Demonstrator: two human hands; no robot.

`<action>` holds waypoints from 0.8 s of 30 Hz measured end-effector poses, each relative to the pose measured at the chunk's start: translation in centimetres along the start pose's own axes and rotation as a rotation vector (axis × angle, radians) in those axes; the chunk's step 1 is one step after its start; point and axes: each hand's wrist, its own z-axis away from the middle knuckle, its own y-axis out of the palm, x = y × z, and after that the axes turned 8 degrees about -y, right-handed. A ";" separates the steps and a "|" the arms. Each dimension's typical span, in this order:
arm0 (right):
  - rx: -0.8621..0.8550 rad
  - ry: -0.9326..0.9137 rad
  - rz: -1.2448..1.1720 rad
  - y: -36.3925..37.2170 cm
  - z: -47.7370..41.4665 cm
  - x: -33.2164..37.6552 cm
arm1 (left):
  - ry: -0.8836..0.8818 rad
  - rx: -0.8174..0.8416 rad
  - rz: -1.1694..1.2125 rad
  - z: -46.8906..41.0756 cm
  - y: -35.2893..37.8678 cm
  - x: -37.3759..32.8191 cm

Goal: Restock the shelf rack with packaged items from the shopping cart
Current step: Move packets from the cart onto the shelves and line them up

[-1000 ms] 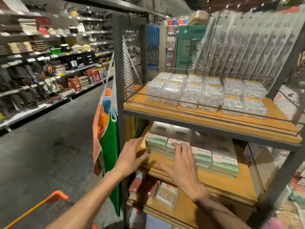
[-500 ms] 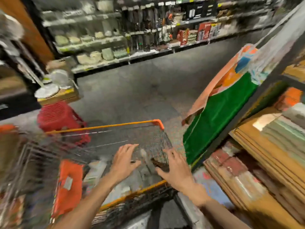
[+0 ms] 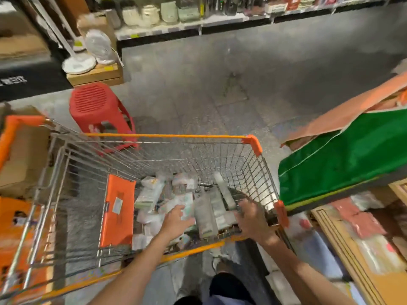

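Observation:
A wire shopping cart with orange trim stands in front of me. Several pale packaged items lie heaped in its basket. My left hand reaches down into the basket, fingers spread over a whitish pack. My right hand is also inside the cart at its right wall, fingers extended over the grey-green packs. Motion blur hides whether either hand touches a pack. The wooden shelf rack shows only at the lower right edge.
A red plastic stool stands just beyond the cart. A green and orange bag hangs off the rack at right. A cardboard box sits left of the cart. White fans rest on a wooden platform; grey aisle floor lies ahead.
I turned from the rack's middle shelf to the cart. Both hands left the shelved packs, swung left and went down into the basket over the packs.

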 end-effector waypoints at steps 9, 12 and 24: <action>0.305 0.257 0.075 1.8 -11.7 -4.2 | -0.374 0.082 0.217 -9.7 4.2 2.3; 0.295 0.323 -0.028 3.9 -17.0 -5.3 | -0.404 0.093 0.197 -12.8 6.5 1.5; 0.365 0.496 -0.195 12.2 -23.5 -9.4 | -0.621 0.162 0.239 -19.3 13.6 5.6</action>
